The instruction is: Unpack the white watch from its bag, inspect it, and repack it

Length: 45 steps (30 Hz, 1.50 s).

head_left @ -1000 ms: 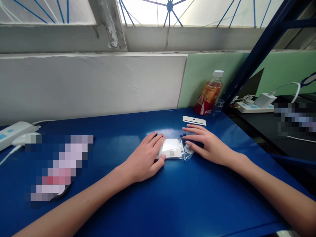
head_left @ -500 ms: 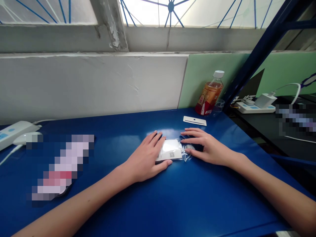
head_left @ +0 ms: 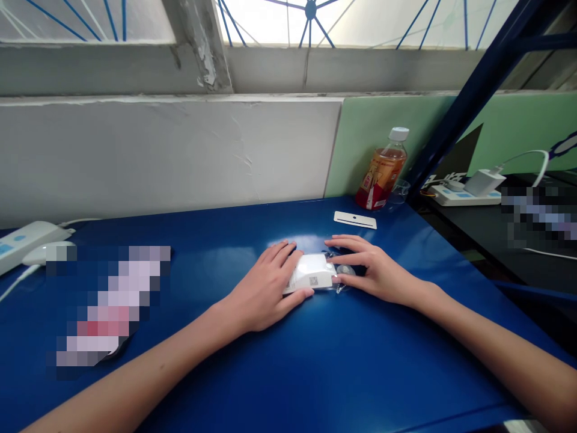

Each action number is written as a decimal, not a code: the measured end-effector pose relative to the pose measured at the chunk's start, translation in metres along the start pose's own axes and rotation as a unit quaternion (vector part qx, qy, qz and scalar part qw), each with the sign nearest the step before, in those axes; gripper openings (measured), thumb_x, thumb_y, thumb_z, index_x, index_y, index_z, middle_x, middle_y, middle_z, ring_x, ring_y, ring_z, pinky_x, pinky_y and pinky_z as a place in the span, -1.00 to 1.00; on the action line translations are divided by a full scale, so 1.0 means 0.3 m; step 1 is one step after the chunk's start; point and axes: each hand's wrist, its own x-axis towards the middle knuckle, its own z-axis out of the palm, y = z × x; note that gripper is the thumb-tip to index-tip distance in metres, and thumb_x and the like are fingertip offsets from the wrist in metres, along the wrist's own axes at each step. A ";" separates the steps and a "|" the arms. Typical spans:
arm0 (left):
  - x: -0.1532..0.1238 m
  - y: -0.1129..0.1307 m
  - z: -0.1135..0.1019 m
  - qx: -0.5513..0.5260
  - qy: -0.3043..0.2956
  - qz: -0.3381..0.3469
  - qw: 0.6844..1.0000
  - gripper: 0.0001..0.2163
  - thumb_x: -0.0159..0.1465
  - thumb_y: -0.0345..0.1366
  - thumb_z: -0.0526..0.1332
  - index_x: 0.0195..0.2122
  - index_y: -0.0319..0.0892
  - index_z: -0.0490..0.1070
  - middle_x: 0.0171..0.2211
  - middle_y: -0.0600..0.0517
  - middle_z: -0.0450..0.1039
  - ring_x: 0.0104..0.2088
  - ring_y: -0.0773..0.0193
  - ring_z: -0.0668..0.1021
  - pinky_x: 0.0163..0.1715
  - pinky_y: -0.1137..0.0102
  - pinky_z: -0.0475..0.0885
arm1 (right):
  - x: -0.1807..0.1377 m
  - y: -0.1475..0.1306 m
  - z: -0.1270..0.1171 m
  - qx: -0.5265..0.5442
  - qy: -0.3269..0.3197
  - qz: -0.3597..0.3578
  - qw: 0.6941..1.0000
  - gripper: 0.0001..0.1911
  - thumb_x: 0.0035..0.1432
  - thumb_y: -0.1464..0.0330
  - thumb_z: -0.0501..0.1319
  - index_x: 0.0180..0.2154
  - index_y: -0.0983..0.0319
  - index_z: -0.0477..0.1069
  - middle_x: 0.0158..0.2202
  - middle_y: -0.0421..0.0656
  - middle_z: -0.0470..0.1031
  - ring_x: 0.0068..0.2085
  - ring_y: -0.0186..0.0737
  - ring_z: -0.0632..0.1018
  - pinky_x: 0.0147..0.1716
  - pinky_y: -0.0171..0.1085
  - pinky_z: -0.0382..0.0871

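A small white packet in clear plastic lies on the blue table, with small screws and a round part showing in the bag's right end. My left hand rests over the packet's left side, fingers on top and thumb along its near edge, holding it down. My right hand lies flat at the packet's right end, fingers stretched out and touching the clear plastic.
A flat white plate with a dark dot lies behind the hands. A bottle of amber drink stands at the back right. A power strip with a charger sits on the black desk. A white device with a cable lies far left.
My right hand slid left, closer to the packet. My left thumb moved in along the packet's near edge and the packet tilted slightly.
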 end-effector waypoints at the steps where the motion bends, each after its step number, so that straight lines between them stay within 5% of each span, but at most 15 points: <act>1: 0.001 0.001 -0.001 0.001 0.000 -0.001 1.000 -0.37 0.40 0.11 -0.01 0.32 -0.26 0.11 0.36 -0.26 0.07 0.37 -0.11 0.10 0.31 -0.02 0.06 | 0.002 0.000 -0.004 0.003 -0.001 -0.001 1.000 -0.72 0.22 0.25 0.30 -0.03 0.11 0.57 0.18 -0.03 0.45 0.25 0.10 0.37 0.17 0.13 0.32; 14: -0.006 -0.001 0.000 -0.001 0.013 -0.009 1.000 -0.41 0.38 0.04 0.03 0.28 -0.30 0.15 0.33 -0.28 0.13 0.36 -0.12 0.12 0.28 -0.01 0.14 | 0.003 0.036 -0.159 -0.032 -0.062 -0.001 0.998 -0.75 0.23 0.23 0.27 -0.06 0.10 0.57 0.17 -0.11 0.47 0.29 0.10 0.31 0.24 0.14 0.24; 22: -0.005 -0.003 0.003 -0.008 0.010 -0.004 1.000 -0.40 0.38 0.03 0.04 0.29 -0.31 0.15 0.33 -0.30 0.12 0.36 -0.14 0.13 0.27 -0.02 0.14 | -0.003 0.015 -0.091 -0.014 -0.040 0.023 0.999 -0.55 0.20 0.17 0.29 0.11 0.14 0.44 0.23 0.00 0.36 0.22 0.08 0.41 0.17 0.05 0.35; 29: -0.004 -0.004 0.004 -0.001 0.009 -0.001 1.000 -0.25 0.34 0.16 0.05 0.35 -0.34 0.05 0.35 -0.32 0.08 0.36 -0.18 0.10 0.28 -0.05 0.10 | -0.004 -0.006 -0.034 -0.008 -0.077 0.039 0.996 -0.53 0.25 0.11 0.22 0.14 0.13 0.40 0.29 0.03 0.27 0.28 0.12 0.32 0.19 0.09 0.29; 36: 0.001 -0.004 -0.003 -0.003 0.014 -0.001 1.000 -0.38 0.38 0.11 0.02 0.27 -0.28 0.19 0.33 -0.29 0.14 0.35 -0.16 0.14 0.27 -0.05 0.13 | 0.000 -0.016 -0.051 0.009 -0.080 0.029 0.996 -0.65 0.27 0.17 0.20 0.03 0.17 0.42 0.29 0.05 0.25 0.25 0.06 0.35 0.11 -0.02 0.37; 41: -0.001 -0.005 -0.004 -0.007 0.017 -0.003 1.000 -0.41 0.37 0.09 0.06 0.25 -0.26 0.22 0.32 -0.27 0.17 0.35 -0.15 0.15 0.27 -0.03 0.15 | 0.003 -0.012 -0.115 0.002 -0.059 0.009 0.998 -0.72 0.23 0.23 0.24 -0.05 0.19 0.45 -0.08 -0.03 0.55 -0.11 -0.08 0.58 -0.16 -0.18 0.45; 45: -0.002 -0.006 -0.002 -0.005 0.019 -0.001 1.000 -0.41 0.37 0.08 0.07 0.24 -0.27 0.23 0.31 -0.28 0.17 0.35 -0.15 0.16 0.28 -0.02 0.14 | 0.001 -0.013 -0.154 0.008 0.051 0.011 0.999 -0.81 0.16 0.29 0.30 -0.18 0.19 0.51 -0.23 -0.10 0.60 -0.24 -0.12 0.59 -0.24 -0.21 0.42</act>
